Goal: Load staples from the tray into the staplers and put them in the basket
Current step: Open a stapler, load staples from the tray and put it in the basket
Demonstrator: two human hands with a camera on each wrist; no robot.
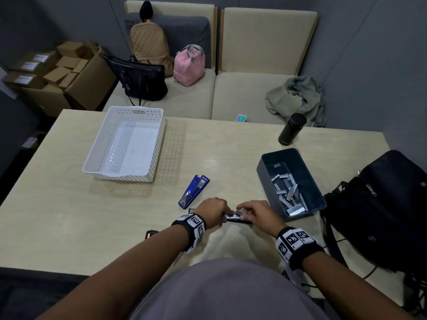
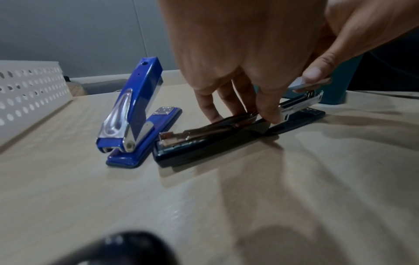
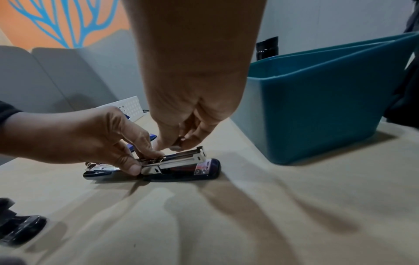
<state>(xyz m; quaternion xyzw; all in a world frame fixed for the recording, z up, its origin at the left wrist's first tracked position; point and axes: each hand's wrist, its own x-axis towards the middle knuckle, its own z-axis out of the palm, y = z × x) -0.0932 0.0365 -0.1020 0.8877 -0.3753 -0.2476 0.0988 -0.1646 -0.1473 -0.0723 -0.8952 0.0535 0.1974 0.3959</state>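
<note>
A dark blue stapler lies opened flat on the table near me, its metal staple channel exposed. My left hand pinches it at the hinge with thumb and fingers. My right hand hovers just above the channel, pinching a grey strip of staples. A bright blue stapler stands open just beyond. Right of my hands, the dark teal tray holds several staple strips. The white perforated basket at the far left holds no staplers.
Another dark stapler lies left of my left forearm. A black bottle stands at the table's far edge and a black bag fills the right side. Bare tabletop spreads left of my arms.
</note>
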